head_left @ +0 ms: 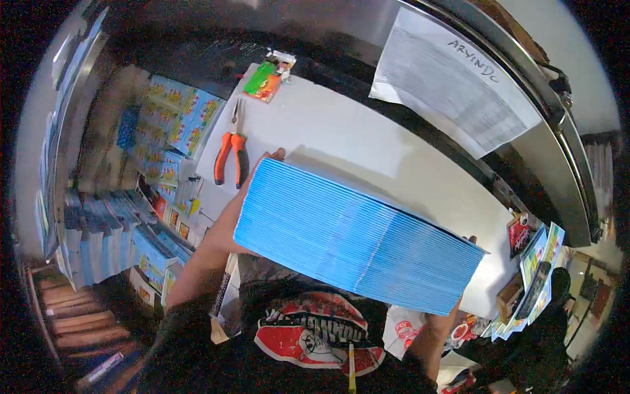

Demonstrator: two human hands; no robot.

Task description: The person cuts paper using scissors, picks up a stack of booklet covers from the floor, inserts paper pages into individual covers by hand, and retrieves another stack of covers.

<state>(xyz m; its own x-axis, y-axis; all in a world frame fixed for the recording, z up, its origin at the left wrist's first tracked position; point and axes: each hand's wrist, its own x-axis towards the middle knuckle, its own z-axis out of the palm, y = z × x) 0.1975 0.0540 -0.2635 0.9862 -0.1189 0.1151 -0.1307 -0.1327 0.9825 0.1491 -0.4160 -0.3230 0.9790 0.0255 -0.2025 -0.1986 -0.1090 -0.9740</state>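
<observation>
A thick stack of blue-edged booklets or folded sheets [357, 240] is held in front of my chest, its layered side facing up toward the camera. My left hand [277, 155] grips its left end, with fingertips showing past the upper corner. At the opposite end my right hand [471, 240] closes round the stack; only the fingertips and wrist show, the rest hidden behind it. Orange-and-black pliers [232, 152] lie on the white tabletop [348, 125], just beyond my left hand.
A green and orange packet [264, 80] lies at the table's far edge. A printed paper [453, 85] hangs on the metal panel above. Stacks of printed booklets [105, 230] stand at the left. A red packet [518, 235] and printed sheets [535, 282] are at the right.
</observation>
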